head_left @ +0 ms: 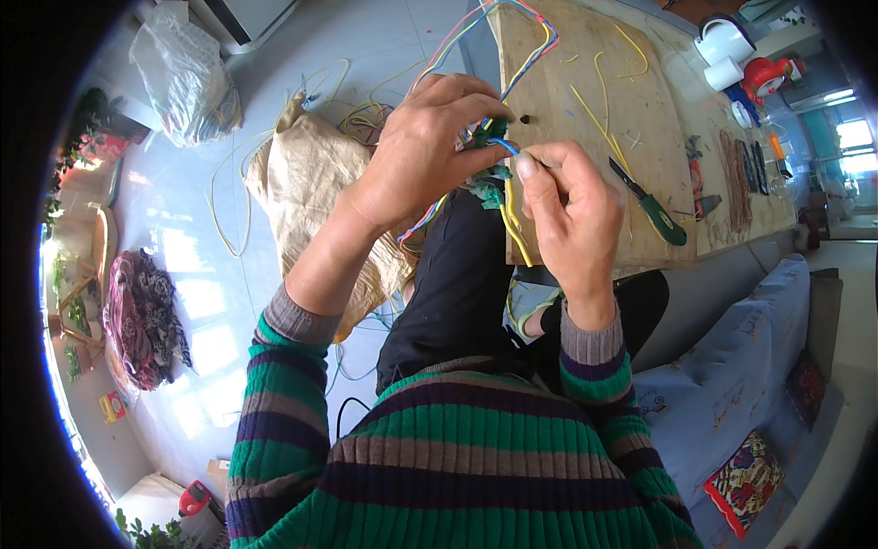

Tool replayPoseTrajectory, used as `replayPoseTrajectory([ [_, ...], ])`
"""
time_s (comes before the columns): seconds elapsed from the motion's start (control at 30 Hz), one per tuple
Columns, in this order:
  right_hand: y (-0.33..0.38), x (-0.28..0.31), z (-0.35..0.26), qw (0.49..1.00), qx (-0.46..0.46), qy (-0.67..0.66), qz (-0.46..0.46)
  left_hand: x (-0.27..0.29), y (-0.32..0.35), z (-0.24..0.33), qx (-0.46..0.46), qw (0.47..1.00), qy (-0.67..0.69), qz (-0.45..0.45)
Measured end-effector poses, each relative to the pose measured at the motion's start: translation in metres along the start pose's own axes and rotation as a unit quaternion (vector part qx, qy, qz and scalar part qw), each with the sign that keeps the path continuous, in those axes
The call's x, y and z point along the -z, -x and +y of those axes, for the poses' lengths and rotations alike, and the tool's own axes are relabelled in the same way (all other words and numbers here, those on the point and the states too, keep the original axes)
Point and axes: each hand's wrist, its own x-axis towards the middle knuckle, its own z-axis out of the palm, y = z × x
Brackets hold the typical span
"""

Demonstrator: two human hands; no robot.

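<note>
Where the slim blue plastic-coated wire (503, 143) runs: in the narrow gap between the bare left hand (423, 137) and bare right hand (576, 203), near the left edge of the flat, pale brown wooden board (572, 91).
Blue wire's handling: probably very light and springy, soft enough to bend under a fingertip yet able to keep a kink; its smooth coating could slide a little in a loose grip.
Where to hold it: best, I judge, in a thumb-and-finger pinch near the end, with the other hand steadying it further back.
Looped bundle of thin red, yellow and blue wires (552, 38): arches above the left hand; likely light but unruly, apt to tangle or tug.
Left fingers: bent round the bundle and a dark green piece that is mostly hidden; their exact contact cannot be told.
Right fingers: thumb and forefinger pinched on the blue wire, the others curled in.
Left arm: slants up from lower left, back of the hand uppermost.
Right arm: rises steeply, thumb turned toward the left hand.
Under the hands: bent yellow wires (511, 212) hang beside the board, near the black trouser leg (448, 284).
</note>
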Motion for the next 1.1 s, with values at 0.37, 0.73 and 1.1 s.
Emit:
replayPoseTrajectory([
  [0.37, -0.003, 0.008, 0.009, 1.0, -0.021, -0.018, 0.013, 0.019, -0.017, -0.026, 0.155, 0.854, 0.459, -0.189],
  [0.73, -0.006, 0.013, 0.025, 0.998, -0.041, -0.028, 0.036, 0.037, -0.01, -0.001, 0.173, 0.875, 0.449, -0.052],
  [1.1, -0.009, 0.007, 0.01, 0.998, -0.037, -0.046, 0.029, 0.024, 0.026, 0.027, 0.206, 0.921, 0.326, -0.062],
])
